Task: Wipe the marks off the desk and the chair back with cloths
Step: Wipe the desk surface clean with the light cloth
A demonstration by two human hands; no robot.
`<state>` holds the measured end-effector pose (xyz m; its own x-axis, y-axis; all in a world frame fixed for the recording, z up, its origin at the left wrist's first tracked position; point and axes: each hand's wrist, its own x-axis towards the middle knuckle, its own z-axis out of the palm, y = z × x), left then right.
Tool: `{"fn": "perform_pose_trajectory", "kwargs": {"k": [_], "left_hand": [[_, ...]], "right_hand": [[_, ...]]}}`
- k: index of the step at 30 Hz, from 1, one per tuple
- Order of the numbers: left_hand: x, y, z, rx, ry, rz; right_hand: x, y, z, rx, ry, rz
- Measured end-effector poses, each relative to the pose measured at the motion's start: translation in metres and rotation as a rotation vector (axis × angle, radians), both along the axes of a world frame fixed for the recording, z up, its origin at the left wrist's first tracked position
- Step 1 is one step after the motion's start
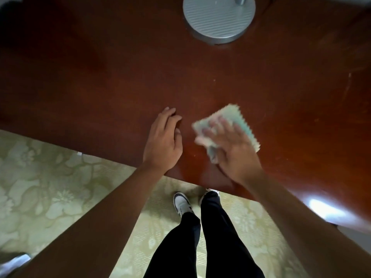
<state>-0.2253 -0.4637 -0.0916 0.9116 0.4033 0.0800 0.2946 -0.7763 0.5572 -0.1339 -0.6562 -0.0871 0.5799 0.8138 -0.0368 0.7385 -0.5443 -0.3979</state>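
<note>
A dark reddish wooden desk (120,81) fills the upper part of the view. My right hand (230,145) lies flat on a pale green cloth (239,117) with a zigzag edge, pressing it onto the desk near the front edge; hand and cloth are blurred by motion. Just to its left, my left hand (163,141) rests on the desk with relaxed fingers and holds nothing. Faint pale smears (349,77) show on the desk at the right. No chair back is in view.
A round grey lamp base (218,17) stands at the back of the desk. The desk's front edge runs diagonally from mid left to lower right. Below it lie a pale floral carpet (50,177) and my legs and shoes (182,203).
</note>
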Motion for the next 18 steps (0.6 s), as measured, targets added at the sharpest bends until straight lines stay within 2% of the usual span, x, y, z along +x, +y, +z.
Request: {"fn": "perform_pose_trajectory", "kwargs": {"k": [2,4,10,13,18], "left_hand": [[0.001,0.0,0.001,-0.045,-0.008,0.036],[0.001,0.001,0.003,-0.08,-0.021,0.049],[-0.003,0.003,0.006,-0.129,-0.041,0.014],[-0.004,0.004,0.006,-0.112,-0.034,0.009],[-0.003,0.002,0.002,-0.051,-0.049,0.018]], "right_hand": [[0.029,0.006,0.003,-0.01,-0.005,-0.199],[0.026,0.016,0.005,-0.021,-0.015,-0.257],[-0.082,0.014,0.006,0.019,0.008,0.113],[-0.066,0.009,0.003,0.007,-0.04,0.172],[0.006,0.024,0.008,-0.042,-0.036,-0.237]]}}
